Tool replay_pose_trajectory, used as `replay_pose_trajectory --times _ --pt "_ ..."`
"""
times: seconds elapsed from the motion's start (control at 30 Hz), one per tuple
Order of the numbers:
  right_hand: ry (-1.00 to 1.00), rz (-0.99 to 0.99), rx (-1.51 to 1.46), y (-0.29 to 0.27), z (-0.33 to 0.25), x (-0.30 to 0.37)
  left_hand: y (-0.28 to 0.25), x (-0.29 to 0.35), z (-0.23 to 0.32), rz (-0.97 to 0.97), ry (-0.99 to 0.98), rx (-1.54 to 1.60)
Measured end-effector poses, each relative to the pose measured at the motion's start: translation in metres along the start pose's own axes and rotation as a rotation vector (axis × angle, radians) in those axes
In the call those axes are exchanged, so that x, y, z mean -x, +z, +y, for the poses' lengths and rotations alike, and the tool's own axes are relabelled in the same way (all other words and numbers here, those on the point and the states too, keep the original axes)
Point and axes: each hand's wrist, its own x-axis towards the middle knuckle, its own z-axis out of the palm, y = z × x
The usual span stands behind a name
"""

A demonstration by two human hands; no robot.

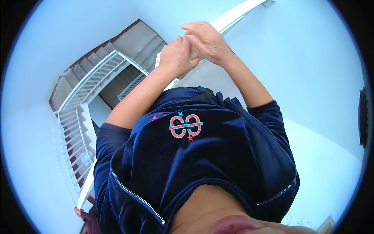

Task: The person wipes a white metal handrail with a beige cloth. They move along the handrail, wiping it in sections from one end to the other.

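Observation:
In front of my chest, at the top of the view, my two hands meet. My left hand [176, 55] is closed, its fingers curled and its thumb toward the right hand. Against it lies my right hand [209, 43], bent over at the wrist, its fingertips slightly smeared by motion and reaching over the left knuckles. A pale, cloth-like bit [157, 59] shows at the outer side of the left hand. What lies between the palms is mostly hidden.
A white metal railing [91, 75] runs along grey stairs [93, 58] to the left and below. Another white rail [237, 13] rises beyond my hands, beside a pale wall [307, 66]. At the lower left, another person's hand [79, 213] rests by the railing.

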Motion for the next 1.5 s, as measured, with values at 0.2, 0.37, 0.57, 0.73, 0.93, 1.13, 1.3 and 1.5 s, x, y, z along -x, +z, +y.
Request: replay_pose_trajectory --times 0.2,0.37,0.57,0.73,0.93,1.13,1.3,1.5 --pt "-0.043 0.126 0.222 0.035 0.013 0.009 -0.004 0.001 0.0 -0.116 -0.094 0.008" --pt "-0.091 0.266 0.195 0.036 0.044 0.011 0.009 -0.02 0.006 -0.118 -0.098 0.003" --pt "-0.143 0.361 0.216 0.009 0.103 -0.003 0.016 -0.086 0.024 -0.194 -0.111 0.073" --pt "-0.126 0.396 0.26 0.016 0.087 -0.002 0.005 -0.068 0.026 -0.155 -0.131 0.047" --pt "-0.051 0.405 0.131 0.036 0.057 0.008 0.004 -0.041 0.025 -0.138 -0.126 -0.088" --pt "-0.132 0.45 0.165 0.004 0.109 0.001 0.021 -0.099 0.048 -0.166 -0.177 -0.062" --pt "-0.053 0.412 0.141 -0.008 0.121 0.001 0.025 -0.114 0.055 -0.178 -0.165 -0.088" --pt "0.293 0.147 0.134 -0.014 0.103 -0.011 0.027 -0.111 0.049 -0.205 -0.115 -0.069"
